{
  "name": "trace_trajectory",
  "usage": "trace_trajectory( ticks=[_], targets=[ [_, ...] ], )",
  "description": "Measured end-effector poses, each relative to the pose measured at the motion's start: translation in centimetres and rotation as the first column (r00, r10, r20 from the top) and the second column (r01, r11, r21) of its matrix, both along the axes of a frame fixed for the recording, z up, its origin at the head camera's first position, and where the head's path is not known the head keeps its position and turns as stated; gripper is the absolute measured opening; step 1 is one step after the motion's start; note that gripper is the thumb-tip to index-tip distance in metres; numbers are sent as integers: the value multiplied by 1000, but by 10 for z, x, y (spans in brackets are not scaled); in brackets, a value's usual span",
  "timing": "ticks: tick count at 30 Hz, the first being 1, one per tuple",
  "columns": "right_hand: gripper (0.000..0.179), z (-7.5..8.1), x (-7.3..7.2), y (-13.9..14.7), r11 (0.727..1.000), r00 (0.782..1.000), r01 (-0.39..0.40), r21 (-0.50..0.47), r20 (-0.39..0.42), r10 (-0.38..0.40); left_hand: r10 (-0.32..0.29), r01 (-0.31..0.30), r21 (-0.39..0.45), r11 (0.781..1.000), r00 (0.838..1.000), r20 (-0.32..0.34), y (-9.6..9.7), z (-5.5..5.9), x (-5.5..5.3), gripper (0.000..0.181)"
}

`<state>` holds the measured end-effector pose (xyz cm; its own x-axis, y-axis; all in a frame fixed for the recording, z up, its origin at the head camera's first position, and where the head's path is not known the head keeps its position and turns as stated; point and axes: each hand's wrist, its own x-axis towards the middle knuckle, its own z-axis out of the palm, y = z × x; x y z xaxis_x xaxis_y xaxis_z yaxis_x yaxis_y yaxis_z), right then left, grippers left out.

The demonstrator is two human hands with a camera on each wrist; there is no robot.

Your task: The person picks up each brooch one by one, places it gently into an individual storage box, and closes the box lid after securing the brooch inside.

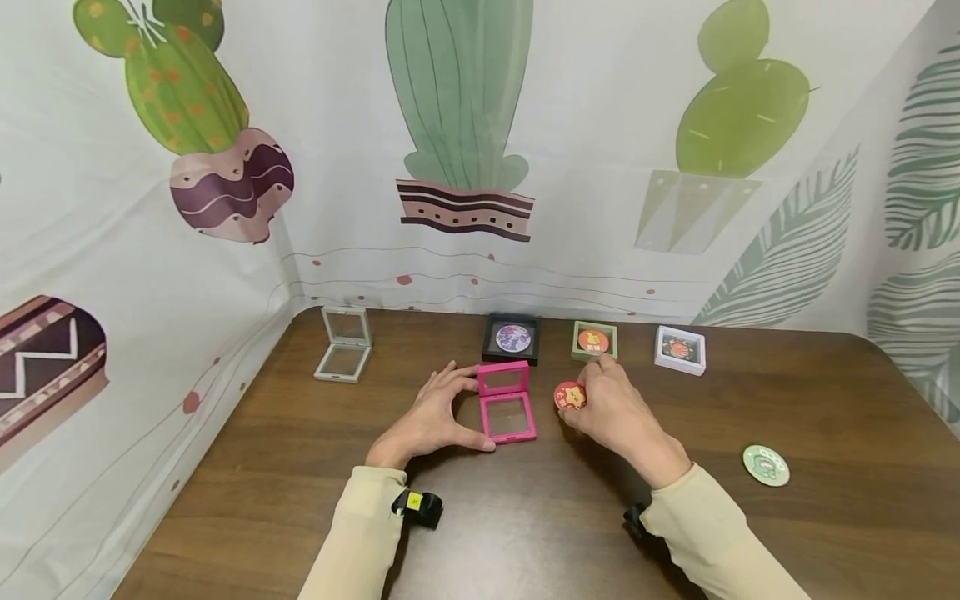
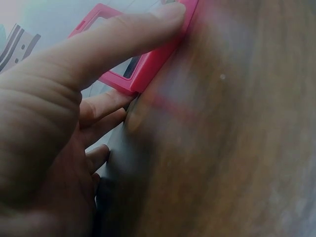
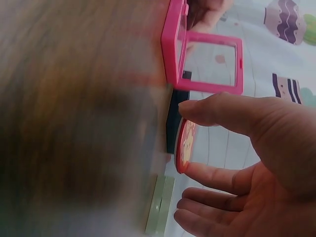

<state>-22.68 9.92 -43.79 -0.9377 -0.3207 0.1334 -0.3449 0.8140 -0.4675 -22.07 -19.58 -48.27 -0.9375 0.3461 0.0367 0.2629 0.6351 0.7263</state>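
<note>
My left hand point(image 1: 433, 414) holds the pink display frame point(image 1: 507, 439) at its left side, thumb at the near corner and index finger by the raised lid. The frame stands unfolded on the table, its clear windows showing nothing inside; in the left wrist view the thumb lies along its pink edge point(image 2: 154, 61). To its right, my right hand point(image 1: 611, 408) pinches a red round disc point(image 1: 570, 396) with a yellow cartoon figure on it. Seen from the right wrist, the disc point(image 3: 183, 148) is gripped by its rim between thumb and index finger, the other fingers free.
Along the back are an unfolded light grey frame point(image 1: 343, 363), a black frame point(image 1: 513, 358) with a purple disc, a green frame point(image 1: 613, 342) with a red-orange disc, and a white frame point(image 1: 681, 365) with a dark disc. A pale green disc point(image 1: 767, 465) lies far right on the wooden table.
</note>
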Motion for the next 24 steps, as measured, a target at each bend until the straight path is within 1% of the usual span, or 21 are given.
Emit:
trace_trajectory(
  ticks=[4,11,18,24],
  targets=[
    [37,0,1,-9,1000,1000,-21,-12,3,21,3,-3,-3,1000,1000,0,-1,0,0,83],
    [39,0,3,-26,999,998,-39,-31,47,41,-1,1,-17,1000,1000,-8,0,1,-1,83],
    [37,-1,6,-40,996,997,-72,-46,34,74,-9,8,-37,999,1000,-27,0,-1,-4,82],
    [38,-1,8,-51,996,994,-65,-59,87,70,-10,9,-26,1000,1000,-24,0,-1,-3,82]
  ],
)
